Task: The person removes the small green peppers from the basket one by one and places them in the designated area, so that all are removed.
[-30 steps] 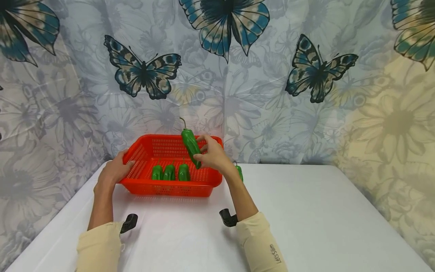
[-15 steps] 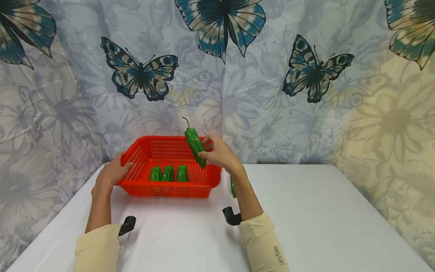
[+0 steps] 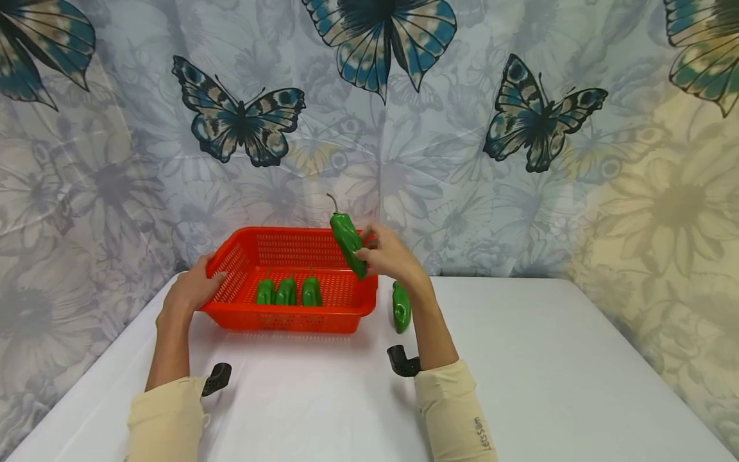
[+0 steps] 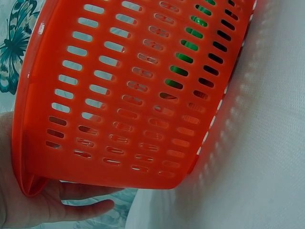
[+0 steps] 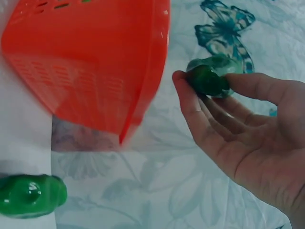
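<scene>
A green pepper (image 3: 346, 240) with a long curved stem is pinched between thumb and fingers of my right hand (image 3: 394, 255), above the right end of a red plastic basket (image 3: 288, 318). The right wrist view shows that pepper (image 5: 209, 78) end-on at the fingertips. My left hand (image 3: 193, 287) grips the basket's left rim, thumb over the inside; in the left wrist view its fingers (image 4: 90, 207) reach behind the basket wall. Inside the basket several green peppers (image 3: 287, 292) stand side by side, stems up. Another green pepper (image 3: 401, 308) lies on the table right of the basket, partly behind my right forearm.
The basket stands on a white-covered table (image 3: 554, 359) near its back edge. A butterfly-print cloth (image 3: 427, 173) hangs behind and along the sides. Black camera mounts (image 3: 402, 361) sit on both wrists.
My right hand has moved right with the pepper, from over the basket's middle right to its right end. More of the pepper on the table shows. My left hand stays on the rim.
</scene>
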Demonstrator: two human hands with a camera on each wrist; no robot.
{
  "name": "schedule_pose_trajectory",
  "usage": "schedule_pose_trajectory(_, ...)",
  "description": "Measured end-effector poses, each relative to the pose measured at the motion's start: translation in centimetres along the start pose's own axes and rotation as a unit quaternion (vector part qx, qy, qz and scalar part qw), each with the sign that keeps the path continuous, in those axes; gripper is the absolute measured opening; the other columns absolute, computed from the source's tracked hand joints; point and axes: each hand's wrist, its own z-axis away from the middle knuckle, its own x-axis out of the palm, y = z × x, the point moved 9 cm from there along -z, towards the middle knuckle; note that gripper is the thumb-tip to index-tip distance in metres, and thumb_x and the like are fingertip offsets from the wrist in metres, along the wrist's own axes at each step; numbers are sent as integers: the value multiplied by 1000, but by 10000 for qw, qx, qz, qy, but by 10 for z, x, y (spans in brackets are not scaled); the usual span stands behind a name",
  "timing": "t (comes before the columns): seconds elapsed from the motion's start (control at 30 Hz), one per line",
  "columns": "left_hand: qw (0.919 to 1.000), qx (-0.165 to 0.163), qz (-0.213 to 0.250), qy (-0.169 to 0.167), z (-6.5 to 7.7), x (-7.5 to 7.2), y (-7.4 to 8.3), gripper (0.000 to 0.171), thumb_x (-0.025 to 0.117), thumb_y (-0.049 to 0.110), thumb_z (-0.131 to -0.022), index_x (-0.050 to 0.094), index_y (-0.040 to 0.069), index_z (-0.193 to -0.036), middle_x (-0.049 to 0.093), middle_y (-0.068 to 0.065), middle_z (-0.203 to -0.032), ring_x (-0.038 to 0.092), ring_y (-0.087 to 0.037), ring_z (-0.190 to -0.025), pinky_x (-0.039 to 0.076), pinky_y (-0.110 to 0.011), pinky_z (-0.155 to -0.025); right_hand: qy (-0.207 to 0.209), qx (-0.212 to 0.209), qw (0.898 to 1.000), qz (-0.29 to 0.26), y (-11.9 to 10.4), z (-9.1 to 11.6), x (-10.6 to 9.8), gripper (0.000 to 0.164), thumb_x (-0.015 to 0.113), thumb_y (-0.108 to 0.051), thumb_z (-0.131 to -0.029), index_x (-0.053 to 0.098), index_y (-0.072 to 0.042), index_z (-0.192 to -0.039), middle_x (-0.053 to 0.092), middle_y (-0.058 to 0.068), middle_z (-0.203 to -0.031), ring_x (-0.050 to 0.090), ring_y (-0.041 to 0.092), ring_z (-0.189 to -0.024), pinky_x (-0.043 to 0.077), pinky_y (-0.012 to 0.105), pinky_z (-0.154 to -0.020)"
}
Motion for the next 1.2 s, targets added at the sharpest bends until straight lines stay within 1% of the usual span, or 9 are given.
schedule_pose_trajectory(0.17, 10000, 11, 13, 18, -1, -1, 0, 76, 43, 35, -108, 5, 6, -167, 43, -39, -147, 59, -42, -108, 56, -50, -88, 80, 1, 9996, 270, 4, 4, -13, 36, 60, -9, -98, 53, -5, -134, 70, 23, -121, 72, 31, -104, 63, 43, -88)
schedule_pose_trajectory(0.33, 10000, -43, 41, -1, 2, -1, -1, 77, 44, 34, -108, 5, 5, -167, 44, -39, -147, 61, -40, -106, 59, -49, -88, 91, -66, 9974, 705, 11, 5, -24, 40, 59, -5, -97, 53, -2, -136, 72, 26, -115, 73, 30, -96, 63, 42, -85)
schedule_pose_trajectory(0.57, 10000, 36, -26, -21, -1, -1, 4, 76, 43, 34, -108, 6, 4, -167, 45, -39, -146, 61, -39, -104, 58, -49, -87, 118, 524, 9923, 1120, 34, 9, -45, 45, 62, -3, -97, 51, 1, -140, 69, 25, -112, 73, 29, -89, 63, 42, -89)
schedule_pose_trajectory(0.73, 10000, 5, -5, -69, 0, 0, 2, 76, 43, 34, -108, 5, 4, -167, 46, -38, -145, 62, -36, -100, 58, -41, -81, 183, 1024, 9834, 1490, 51, 17, -59, 50, 60, -3, -97, 47, 1, -145, 63, 26, -126, 74, 34, -99, 63, 44, -91)
schedule_pose_trajectory(0.87, 10000, 6, 44, -48, 0, -1, 3, 77, 44, 34, -108, 5, 5, -167, 47, -37, -144, 64, -34, -98, 59, -37, -77, 271, 1502, 9738, 1687, 65, 24, -69, 56, 57, -1, -95, 43, 4, -149, 63, 29, -132, 74, 38, -103, 63, 46, -89)
schedule_pose_trajectory(0.97, 10000, 17, 59, -3, 0, -2, 5, 76, 45, 33, -108, 5, 4, -167, 47, -38, -144, 63, -36, -100, 59, -37, -77, 295, 1916, 9593, 2051, 78, 27, -77, 52, 57, 0, -95, 47, 9, -145, 64, 32, -130, 75, 37, -93, 64, 44, -76)
schedule_pose_trajectory(1.07, 9999, -20, 89, -43, 1, -1, 6, 77, 45, 33, -108, 5, 5, -167, 46, -37, -146, 63, -37, -102, 61, -39, -80, 184, 2370, 9394, 2471, 93, 29, -82, 43, 59, 1, -95, 55, 11, -137, 66, 33, -126, 74, 34, -80, 63, 39, -63)
schedule_pose_trajectory(1.13, 9999, -53, 76, -70, 1, 0, 5, 77, 45, 33, -108, 5, 5, -167, 46, -37, -146, 62, -37, -104, 60, -40, -81, 48, 2609, 9296, 2601, 103, 30, -81, 37, 61, 1, -95, 60, 11, -130, 68, 33, -121, 74, 32, -72, 62, 36, -60)
schedule_pose_trajectory(1.2, 9999, -72, 39, -65, 2, 0, 4, 77, 44, 33, -108, 5, 5, -167, 46, -38, -146, 62, -38, -104, 60, -42, -82, -77, 2749, 9249, 2625, 112, 30, -80, 35, 64, 0, -94, 61, 11, -128, 71, 32, -113, 74, 31, -67, 62, 36, -61)
